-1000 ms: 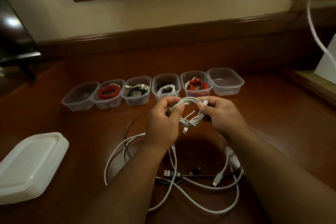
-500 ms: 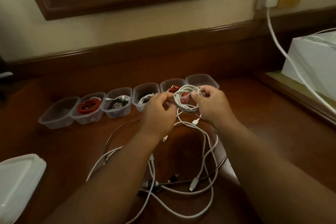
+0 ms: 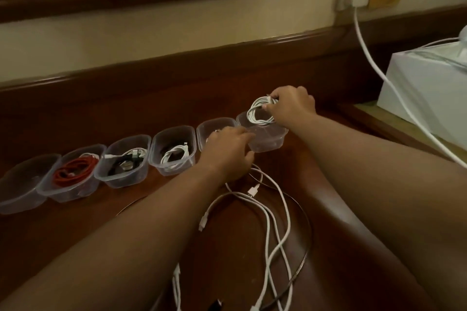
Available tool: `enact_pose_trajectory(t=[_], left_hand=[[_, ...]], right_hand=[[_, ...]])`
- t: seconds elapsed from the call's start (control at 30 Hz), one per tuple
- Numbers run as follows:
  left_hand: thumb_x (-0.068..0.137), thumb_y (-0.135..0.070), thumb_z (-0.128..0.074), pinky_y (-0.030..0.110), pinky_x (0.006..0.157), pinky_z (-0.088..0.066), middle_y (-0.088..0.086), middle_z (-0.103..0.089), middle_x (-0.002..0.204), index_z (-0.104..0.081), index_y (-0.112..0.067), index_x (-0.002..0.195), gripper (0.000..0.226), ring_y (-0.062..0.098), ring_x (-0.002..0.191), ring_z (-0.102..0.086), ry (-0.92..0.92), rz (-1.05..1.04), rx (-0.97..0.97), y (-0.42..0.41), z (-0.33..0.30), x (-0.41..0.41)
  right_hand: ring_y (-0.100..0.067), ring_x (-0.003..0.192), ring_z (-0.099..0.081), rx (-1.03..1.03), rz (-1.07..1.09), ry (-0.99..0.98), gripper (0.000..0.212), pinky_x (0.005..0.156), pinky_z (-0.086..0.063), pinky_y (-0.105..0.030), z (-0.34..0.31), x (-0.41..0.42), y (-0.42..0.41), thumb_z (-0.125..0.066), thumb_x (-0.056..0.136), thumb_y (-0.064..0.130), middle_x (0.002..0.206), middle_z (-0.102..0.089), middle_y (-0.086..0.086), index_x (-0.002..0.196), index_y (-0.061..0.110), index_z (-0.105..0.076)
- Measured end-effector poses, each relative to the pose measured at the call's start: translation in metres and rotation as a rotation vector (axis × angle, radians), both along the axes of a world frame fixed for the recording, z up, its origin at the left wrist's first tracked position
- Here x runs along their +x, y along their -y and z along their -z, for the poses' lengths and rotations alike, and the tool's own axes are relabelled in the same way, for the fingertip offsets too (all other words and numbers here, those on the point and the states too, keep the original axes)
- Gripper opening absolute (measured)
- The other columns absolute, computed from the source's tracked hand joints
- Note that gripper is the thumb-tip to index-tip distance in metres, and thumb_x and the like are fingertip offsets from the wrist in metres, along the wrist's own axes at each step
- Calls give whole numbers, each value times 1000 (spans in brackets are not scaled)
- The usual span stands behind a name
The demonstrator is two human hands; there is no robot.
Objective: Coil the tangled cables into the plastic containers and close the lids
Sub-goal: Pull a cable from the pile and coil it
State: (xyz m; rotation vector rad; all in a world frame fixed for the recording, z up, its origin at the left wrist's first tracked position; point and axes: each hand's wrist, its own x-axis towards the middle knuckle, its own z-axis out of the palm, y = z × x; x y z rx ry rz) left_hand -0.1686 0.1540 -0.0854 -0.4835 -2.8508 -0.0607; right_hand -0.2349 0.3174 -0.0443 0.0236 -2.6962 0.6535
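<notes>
Pinching the coiled white cable (image 3: 260, 112) in my right hand (image 3: 290, 106), I hold it just above the rightmost container (image 3: 267, 141) so the loops should drop in without springing apart. My left hand (image 3: 227, 149) reaches for that tub's near wall, fingers relaxed and holding nothing, likely to steady it. Other tubs hold a red cable (image 3: 73, 171), a black-and-white bundle (image 3: 126, 161) and a white one (image 3: 174, 156); loose cables (image 3: 273, 222) remain on the surface

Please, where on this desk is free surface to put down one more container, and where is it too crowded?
Bare desk lies right of the rightmost container. Another bare strip lies in front of the red cable's container. Loose white cables crowd the middle between both forearms.
</notes>
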Motion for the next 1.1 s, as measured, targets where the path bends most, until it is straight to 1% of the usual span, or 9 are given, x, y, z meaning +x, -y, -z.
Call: enact_pose_trajectory(t=[0.13, 0.27, 0.43, 0.6, 0.7, 0.83, 0.93, 1.03, 1.1], left_hand=[[95, -42, -52, 47, 110, -33, -3, -49, 147, -45, -28, 144, 51, 20, 136, -40, -28, 68, -68, 2, 6, -10], [96, -43, -51, 44, 108, -33, -4, -52, 141, -48, -28, 143, 50, 19, 133, -41, -31, 83, -9, 4, 10, -14], [96, -42, -51, 41, 111, -29, -4, -48, 147, -46, -27, 146, 52, 18, 137, -38, -20, 103, 60, 4, 13, -13], [96, -40, -55, 41, 112, -26, -6, -46, 149, -45, -29, 146, 52, 17, 140, -35, 21, 108, 143, 7, 9, -1], [95, -36, -57, 38, 105, -38, -5, -59, 127, -59, -26, 129, 36, 17, 122, -49, 26, 100, 207, 14, 4, 15], [95, -30, -58, 36, 78, -55, -9, -64, 94, -68, -25, 101, 13, 12, 88, -61, 107, 53, 292, 27, 0, 51], [94, -34, -58, 38, 78, -57, -8, -69, 94, -69, -28, 98, 13, 10, 85, -63, 220, 8, 219, 35, 3, 76], [94, -38, -59, 39, 81, -57, -8, -69, 99, -69, -31, 101, 14, 11, 89, -63, 284, -55, 185, 38, 1, 101], [94, -38, -59, 39, 81, -57, -7, -69, 101, -69, -30, 103, 16, 13, 91, -63, 278, -88, 193, 39, -1, 117]], right_hand=[[-28, 117, -47, 242, -64, 20, 36, 95, -37, -41, 20, -27, 15, -59, 94, 48, 116, -63, -4, 121, 24, -59], [-30, 109, -54, 329, -56, 9, 33, 89, -41, -42, 38, -47, 22, -60, 95, 39, 111, -64, -9, 119, 17, -54], [-30, 102, -59, 252, -67, 143, 40, 85, -48, -42, 40, -61, 24, -63, 93, 45, 109, -64, -10, 117, 14, -55], [-26, 91, -61, 117, -120, 151, 29, 74, -53, -37, 36, -52, 20, -63, 95, 36, 104, -64, -9, 114, 15, -60], [-26, 91, -61, 113, -141, 128, 23, 73, -54, -37, 30, -37, 12, -60, 95, 30, 106, -65, -8, 112, 14, -62], [-17, 75, -59, -48, -197, 68, 10, 60, -47, -29, 22, 9, 5, -60, 95, 27, 89, -64, -1, 92, 19, -62], [-18, 72, -59, -68, -274, 163, 19, 58, -44, -28, 20, 58, 8, -59, 94, 31, 79, -63, 0, 85, 16, -65], [-14, 67, -53, 119, -325, 417, 36, 56, -41, -28, 26, 104, 13, -49, 100, 43, 75, -57, -2, 86, 12, -61], [-16, 66, -50, 254, -315, 445, 36, 54, -41, -30, 29, 126, 12, -43, 103, 34, 75, -53, -3, 79, 10, -58]])
